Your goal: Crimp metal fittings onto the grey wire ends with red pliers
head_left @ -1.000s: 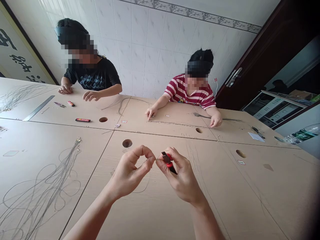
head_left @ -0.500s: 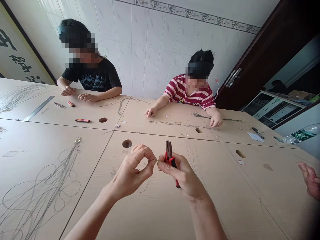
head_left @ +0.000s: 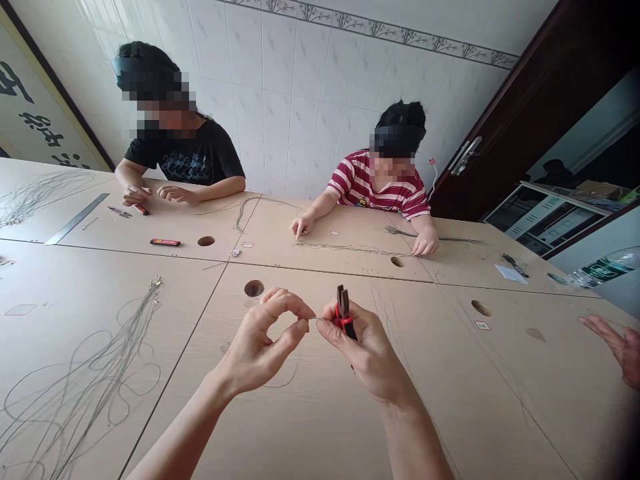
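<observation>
My left hand (head_left: 263, 340) pinches a thin cord (head_left: 286, 385) between thumb and forefinger, and part of the cord curves down below the palm. Close beside it on the right, my right hand (head_left: 363, 347) has thumb and forefinger pressed together at the same thin strand. Red-and-black pliers (head_left: 345, 313) rest in the right hand's grip, jaws pointing up and slightly apart. The small piece between the two hands' fingertips is too tiny to make out.
A bundle of grey cords with metal ends (head_left: 115, 353) lies at the left. Across the table (head_left: 300, 427) sit two people; a hand (head_left: 617, 347) shows at the right edge. Beyond are a ruler (head_left: 77, 219), a red lighter (head_left: 165, 242) and a bottle (head_left: 605, 269).
The pliers have turned more upright and shifted slightly right and down. A little gap with a strand in it now shows between my fingertips. The hand at the right edge has moved left.
</observation>
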`<state>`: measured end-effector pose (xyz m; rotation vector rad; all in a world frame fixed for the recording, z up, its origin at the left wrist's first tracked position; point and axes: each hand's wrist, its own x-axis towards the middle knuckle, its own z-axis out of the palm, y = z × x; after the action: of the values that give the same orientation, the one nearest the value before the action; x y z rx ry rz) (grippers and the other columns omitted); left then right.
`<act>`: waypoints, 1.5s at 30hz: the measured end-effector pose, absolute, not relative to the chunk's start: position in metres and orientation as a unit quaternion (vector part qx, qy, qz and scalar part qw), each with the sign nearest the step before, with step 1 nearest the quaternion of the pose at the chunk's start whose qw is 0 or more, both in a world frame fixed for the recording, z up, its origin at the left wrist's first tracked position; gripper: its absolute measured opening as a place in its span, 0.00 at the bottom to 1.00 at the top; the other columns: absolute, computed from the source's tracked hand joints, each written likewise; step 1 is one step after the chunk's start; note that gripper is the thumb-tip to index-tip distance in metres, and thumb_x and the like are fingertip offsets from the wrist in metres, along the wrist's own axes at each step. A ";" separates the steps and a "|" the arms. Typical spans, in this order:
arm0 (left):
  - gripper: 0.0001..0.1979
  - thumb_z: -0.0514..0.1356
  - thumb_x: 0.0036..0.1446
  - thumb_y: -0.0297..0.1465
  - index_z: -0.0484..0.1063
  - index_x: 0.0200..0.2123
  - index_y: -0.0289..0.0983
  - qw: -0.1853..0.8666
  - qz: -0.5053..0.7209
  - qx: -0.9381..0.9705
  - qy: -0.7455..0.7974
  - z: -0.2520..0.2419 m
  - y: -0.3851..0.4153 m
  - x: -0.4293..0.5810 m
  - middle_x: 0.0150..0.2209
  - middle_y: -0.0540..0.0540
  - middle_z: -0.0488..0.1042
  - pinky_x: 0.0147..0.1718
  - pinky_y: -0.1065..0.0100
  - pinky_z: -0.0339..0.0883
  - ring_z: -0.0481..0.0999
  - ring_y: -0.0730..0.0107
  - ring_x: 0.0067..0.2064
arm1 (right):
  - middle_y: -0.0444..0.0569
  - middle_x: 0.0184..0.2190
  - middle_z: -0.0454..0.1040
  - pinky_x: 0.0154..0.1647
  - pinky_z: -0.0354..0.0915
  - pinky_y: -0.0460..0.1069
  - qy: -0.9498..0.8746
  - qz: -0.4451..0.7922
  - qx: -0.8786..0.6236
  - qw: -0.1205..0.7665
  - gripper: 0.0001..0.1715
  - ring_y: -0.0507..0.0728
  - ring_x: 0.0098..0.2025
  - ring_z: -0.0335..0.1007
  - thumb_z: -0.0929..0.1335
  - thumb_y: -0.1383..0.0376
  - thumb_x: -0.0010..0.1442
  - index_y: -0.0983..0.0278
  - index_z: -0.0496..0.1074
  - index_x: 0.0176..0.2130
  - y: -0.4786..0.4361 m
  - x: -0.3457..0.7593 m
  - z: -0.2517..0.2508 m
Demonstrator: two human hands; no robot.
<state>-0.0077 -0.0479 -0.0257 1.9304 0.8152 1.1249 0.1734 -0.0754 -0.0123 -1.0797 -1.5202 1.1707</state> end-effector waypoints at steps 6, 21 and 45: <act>0.06 0.54 0.63 0.26 0.67 0.33 0.39 0.359 0.442 0.758 0.318 -0.028 -0.047 -0.007 0.31 0.49 0.71 0.47 0.59 0.60 0.66 0.67 0.38 | 0.40 0.25 0.56 0.30 0.51 0.47 -0.617 0.473 -0.440 0.450 0.13 0.50 0.28 0.50 0.66 0.59 0.64 0.62 0.64 0.30 -0.076 0.174 -0.012; 0.07 0.53 0.63 0.25 0.65 0.31 0.40 0.293 0.435 0.784 0.332 -0.021 -0.050 -0.005 0.29 0.50 0.70 0.41 0.61 0.61 0.66 0.67 0.35 | 0.41 0.25 0.56 0.28 0.54 0.47 -0.633 0.462 -0.434 0.444 0.13 0.49 0.27 0.51 0.66 0.59 0.63 0.62 0.63 0.29 -0.077 0.174 -0.011; 0.10 0.52 0.62 0.33 0.64 0.28 0.39 0.440 0.393 0.708 0.388 -0.019 -0.052 -0.005 0.30 0.48 0.67 0.33 0.66 0.62 0.64 0.68 0.33 | 0.42 0.28 0.63 0.34 0.56 0.48 -0.703 0.327 -0.467 0.425 0.10 0.53 0.33 0.57 0.64 0.65 0.64 0.60 0.61 0.30 -0.080 0.171 -0.013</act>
<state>-0.0047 -0.0523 -0.0187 1.7596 0.9641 0.9751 0.1705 -0.0803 -0.0131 -1.1671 -1.7582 0.8169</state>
